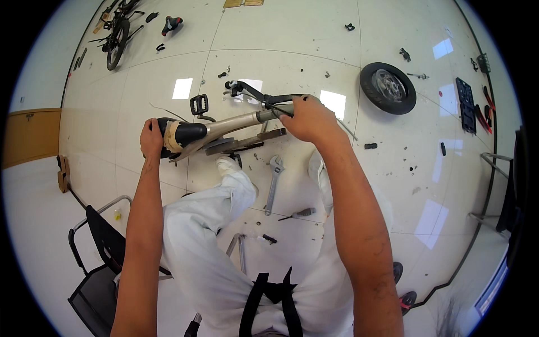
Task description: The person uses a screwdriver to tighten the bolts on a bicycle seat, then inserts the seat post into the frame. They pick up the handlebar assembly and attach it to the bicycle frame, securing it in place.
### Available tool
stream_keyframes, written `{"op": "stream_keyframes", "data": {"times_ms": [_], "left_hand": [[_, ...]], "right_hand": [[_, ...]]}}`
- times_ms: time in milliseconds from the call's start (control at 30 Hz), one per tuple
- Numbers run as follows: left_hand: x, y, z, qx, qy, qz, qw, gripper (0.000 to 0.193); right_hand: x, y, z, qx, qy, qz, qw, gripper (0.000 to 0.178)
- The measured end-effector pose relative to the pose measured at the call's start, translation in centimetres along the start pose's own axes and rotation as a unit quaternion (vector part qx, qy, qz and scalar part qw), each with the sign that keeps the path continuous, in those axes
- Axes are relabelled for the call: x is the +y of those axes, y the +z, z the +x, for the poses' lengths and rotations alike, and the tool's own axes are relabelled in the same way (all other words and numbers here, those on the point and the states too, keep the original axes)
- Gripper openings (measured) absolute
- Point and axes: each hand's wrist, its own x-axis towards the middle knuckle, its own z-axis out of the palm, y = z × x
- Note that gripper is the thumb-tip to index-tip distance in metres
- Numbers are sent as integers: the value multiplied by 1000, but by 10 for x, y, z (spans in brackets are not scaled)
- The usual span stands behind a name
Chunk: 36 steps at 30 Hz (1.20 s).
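At the near edge, the person's legs in loose white trousers (196,230) are spread apart, with black straps (257,303) hanging between them. A black chair with bent metal tubing (98,292) stands to the left. On the glossy pale tiled floor (309,261) between the legs lies a slim screwdriver with a grey handle (305,213), and just beyond it a silver metal adjustable wrench (273,188).

Past the wrench, the champagne-coloured metal bicycle frame (223,128) stretches crosswise between the two hands. The left hand (150,138) grips the outer end of a black padded saddle with a torn tan patch (191,133), its fingers curled over the edge. The right hand (310,119) is closed round the frame's opposite end, beside the black handlebar parts (252,95); exactly which part sits under the palm cannot be told. A black cage-like pedal (199,104) sticks out on the frame's far side.

Farther off to the right, a black-tyred wheel (369,90) lies flat, near a black moulded tool tray (465,104). At the far left are a black-and-red saddle (172,24) and a dark bicycle (117,42).
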Motion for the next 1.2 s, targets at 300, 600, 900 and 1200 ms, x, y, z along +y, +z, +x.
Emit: {"op": "stream_keyframes", "data": {"times_ms": [300, 600, 900, 1200], "left_hand": [[-38, 11, 8, -9, -11, -82, 997, 43], [0, 1, 5, -27, -67, -7, 997, 48], [25, 12, 7, -3, 103, 39, 994, 27], [101, 13, -3, -86, 253, -134, 954, 17]], "right_hand": [[-11, -25, 1, -69, 3, -15, 997, 39], [3, -32, 7, -71, 10, 5, 997, 40], [22, -61, 7, 30, 60, 75, 995, 43], [39, -89, 11, 187, 122, 257, 940, 44]]}}
